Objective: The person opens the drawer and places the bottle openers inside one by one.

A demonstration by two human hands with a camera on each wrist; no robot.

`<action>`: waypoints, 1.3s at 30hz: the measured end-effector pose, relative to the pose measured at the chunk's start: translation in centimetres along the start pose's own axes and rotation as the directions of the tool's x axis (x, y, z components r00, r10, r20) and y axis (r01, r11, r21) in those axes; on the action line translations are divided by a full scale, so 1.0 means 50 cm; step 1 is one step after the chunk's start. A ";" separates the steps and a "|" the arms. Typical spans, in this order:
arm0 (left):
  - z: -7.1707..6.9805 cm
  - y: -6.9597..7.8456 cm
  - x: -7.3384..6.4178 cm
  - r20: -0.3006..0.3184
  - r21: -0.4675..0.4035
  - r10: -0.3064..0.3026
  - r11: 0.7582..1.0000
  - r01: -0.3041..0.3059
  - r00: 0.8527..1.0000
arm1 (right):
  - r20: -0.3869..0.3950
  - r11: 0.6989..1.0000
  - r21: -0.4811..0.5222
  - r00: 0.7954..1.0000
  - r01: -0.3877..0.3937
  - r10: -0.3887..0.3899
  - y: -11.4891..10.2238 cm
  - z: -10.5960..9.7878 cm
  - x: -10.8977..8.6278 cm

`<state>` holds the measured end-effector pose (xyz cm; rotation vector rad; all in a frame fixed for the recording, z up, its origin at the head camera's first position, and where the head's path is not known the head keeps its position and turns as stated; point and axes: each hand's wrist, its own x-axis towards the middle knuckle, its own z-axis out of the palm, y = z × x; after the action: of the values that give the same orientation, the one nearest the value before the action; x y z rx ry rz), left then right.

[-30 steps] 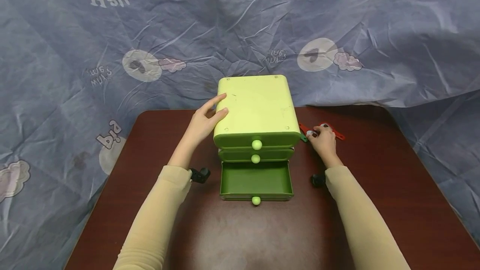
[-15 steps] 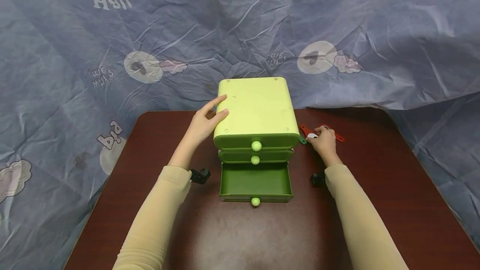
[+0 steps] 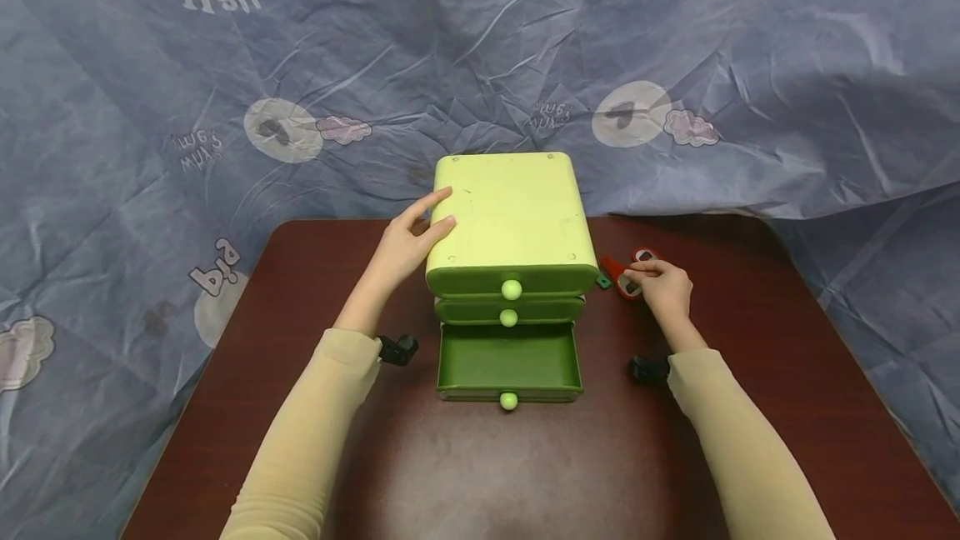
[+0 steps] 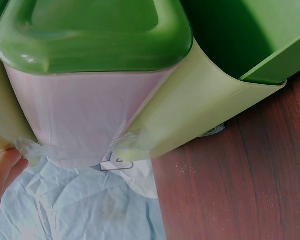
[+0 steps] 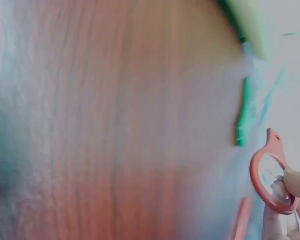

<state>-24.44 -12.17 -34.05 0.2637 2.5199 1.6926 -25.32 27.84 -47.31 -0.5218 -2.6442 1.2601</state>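
A small drawer cabinet with a pale yellow-green top [image 3: 510,211] stands at the table's middle. Its bottom green drawer [image 3: 510,361] is pulled out, with nothing inside. My left hand [image 3: 401,248] rests on the cabinet's left upper edge, finger and thumb lying on the top. In the left wrist view its fingertips [image 4: 12,162] show beside the casing. To the right of the cabinet, my right hand [image 3: 666,290] pinches a red-rimmed magnifying glass [image 5: 257,180] by its lens. A second red-rimmed magnifying glass [image 3: 645,254] lies just behind, partly hidden by the hand.
A green handle-like piece [image 3: 603,281] lies close to the cabinet's right side. The dark red-brown table [image 3: 495,473] has a patterned blue cloth [image 3: 390,90] hanging behind it. A black camera mount [image 3: 397,350] sits at each wrist.
My right hand has picked up one magnifying glass and shifted a little right and toward me, the lens tilting in its fingers. My left hand and the cabinet stay put.
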 end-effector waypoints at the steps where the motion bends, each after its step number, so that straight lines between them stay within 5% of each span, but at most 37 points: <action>1: 0.000 -0.009 0.006 -0.002 -0.001 0.001 1.000 -0.001 1.000 | 0.010 1.000 0.022 1.000 -0.010 0.010 -0.003 -0.006 -0.005; 6: -0.001 -0.036 0.020 -0.008 -0.005 0.013 1.000 -0.013 1.000 | 0.101 0.991 0.132 0.995 -0.009 -0.004 -0.017 -0.044 -0.047; 18: 0.002 -0.033 0.021 -0.048 0.025 0.020 1.000 -0.019 0.999 | 0.327 0.985 0.151 0.936 0.086 -0.132 -0.029 -0.108 -0.170; 25: 0.003 -0.035 0.020 -0.053 0.010 0.019 1.000 -0.018 0.998 | 0.437 0.971 0.212 0.878 0.108 -0.193 -0.065 -0.068 -0.219; 39: 0.001 -0.029 0.019 -0.020 -0.033 -0.015 0.999 0.014 1.000 | 0.508 0.950 0.101 0.806 0.295 -0.304 -0.132 0.086 -0.294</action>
<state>-25.50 -12.46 -35.39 0.2265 2.4993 1.7377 -14.56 15.34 -44.89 0.2931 -2.9634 1.4771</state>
